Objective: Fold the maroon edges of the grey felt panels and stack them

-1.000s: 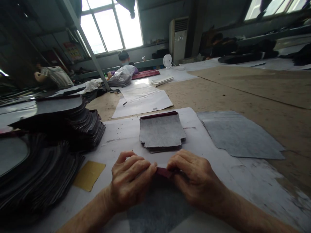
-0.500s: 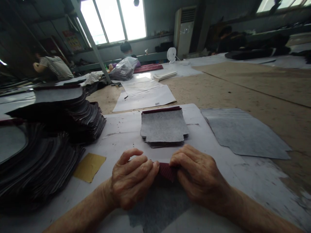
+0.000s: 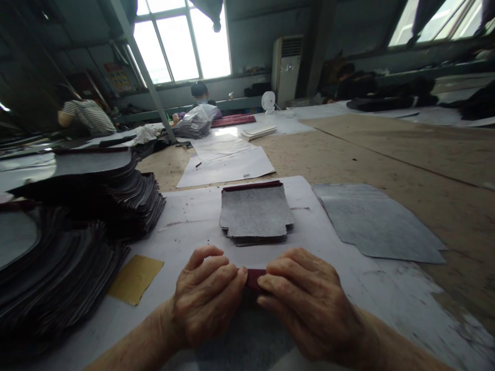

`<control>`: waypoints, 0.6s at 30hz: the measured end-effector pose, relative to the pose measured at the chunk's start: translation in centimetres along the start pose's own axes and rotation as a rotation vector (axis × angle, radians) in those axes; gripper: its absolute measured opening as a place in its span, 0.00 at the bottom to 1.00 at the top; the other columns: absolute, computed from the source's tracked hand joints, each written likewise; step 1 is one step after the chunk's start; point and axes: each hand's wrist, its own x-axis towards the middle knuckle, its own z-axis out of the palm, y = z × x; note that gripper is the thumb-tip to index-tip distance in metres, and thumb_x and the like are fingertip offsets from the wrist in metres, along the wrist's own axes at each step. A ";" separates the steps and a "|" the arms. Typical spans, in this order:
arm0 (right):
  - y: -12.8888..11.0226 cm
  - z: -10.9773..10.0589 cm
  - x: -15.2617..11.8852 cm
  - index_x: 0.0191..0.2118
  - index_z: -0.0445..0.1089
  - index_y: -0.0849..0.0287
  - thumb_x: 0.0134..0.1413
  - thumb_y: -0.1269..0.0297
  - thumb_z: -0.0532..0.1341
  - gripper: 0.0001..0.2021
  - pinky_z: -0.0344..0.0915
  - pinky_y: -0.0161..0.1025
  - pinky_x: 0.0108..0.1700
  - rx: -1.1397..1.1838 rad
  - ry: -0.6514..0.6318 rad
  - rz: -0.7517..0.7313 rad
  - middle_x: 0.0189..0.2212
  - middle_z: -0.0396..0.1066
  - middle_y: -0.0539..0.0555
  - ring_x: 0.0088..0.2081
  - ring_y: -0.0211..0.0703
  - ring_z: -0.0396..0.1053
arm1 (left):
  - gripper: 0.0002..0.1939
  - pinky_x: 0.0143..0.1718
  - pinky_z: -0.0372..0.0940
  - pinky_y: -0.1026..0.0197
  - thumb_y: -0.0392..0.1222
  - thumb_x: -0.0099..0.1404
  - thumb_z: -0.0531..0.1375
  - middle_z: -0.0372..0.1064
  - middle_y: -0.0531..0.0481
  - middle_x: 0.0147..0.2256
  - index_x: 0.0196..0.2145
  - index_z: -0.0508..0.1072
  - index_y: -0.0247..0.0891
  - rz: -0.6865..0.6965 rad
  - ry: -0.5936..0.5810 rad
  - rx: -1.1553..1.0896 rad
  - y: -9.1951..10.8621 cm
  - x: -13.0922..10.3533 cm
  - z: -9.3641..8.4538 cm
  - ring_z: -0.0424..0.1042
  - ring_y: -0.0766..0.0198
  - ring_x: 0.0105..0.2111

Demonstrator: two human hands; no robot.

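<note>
Between my hands is a grey fabric piece [image 3: 243, 340] with a dark red ribbed edge strip [image 3: 255, 279], the strip folded over along its top. My left hand [image 3: 207, 299] pinches the strip's left part, thumb and fingers together. On the right side my right hand [image 3: 309, 299] is closed on the same strip, fingertips close to the left ones. The lower part of the piece lies in shadow under my wrists. Just beyond my hands, a small stack of grey pieces with notched corners [image 3: 255, 211] rests on white paper, its far edge dark red.
Tall stacks of dark, grey-topped pieces [image 3: 143, 201] stand at the left, beside a yellow card [image 3: 136, 278]. Larger grey sheets [image 3: 379, 221] lie at the right. White paper sheets [image 3: 228, 165], a small fan [image 3: 268, 102] and a slanted post [image 3: 143, 67] are farther back. Other people sit in the background.
The red strip, which stuck up as a loose flap between my hands, now lies flatter as a narrow band. My right hand has shifted slightly left, and the camera view has tilted up.
</note>
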 end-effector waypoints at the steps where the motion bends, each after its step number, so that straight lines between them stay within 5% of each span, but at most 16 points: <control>1: 0.0 0.0 0.0 0.34 0.69 0.68 0.50 0.76 0.58 0.04 0.59 0.42 0.31 0.004 0.008 0.003 0.27 0.66 0.57 0.30 0.42 0.59 | 0.07 0.41 0.63 0.53 0.29 0.58 0.58 0.71 0.46 0.29 0.37 0.72 0.27 -0.008 0.012 -0.011 0.0 0.0 0.1 0.68 0.63 0.31; 18: -0.3 0.5 0.0 0.38 0.67 0.63 0.53 0.81 0.52 0.11 0.64 0.38 0.35 0.079 0.020 0.152 0.31 0.65 0.56 0.33 0.40 0.61 | 0.07 0.34 0.60 0.56 0.27 0.57 0.57 0.67 0.49 0.27 0.33 0.71 0.33 -0.235 -0.016 -0.246 0.1 0.1 1.0 0.64 0.65 0.27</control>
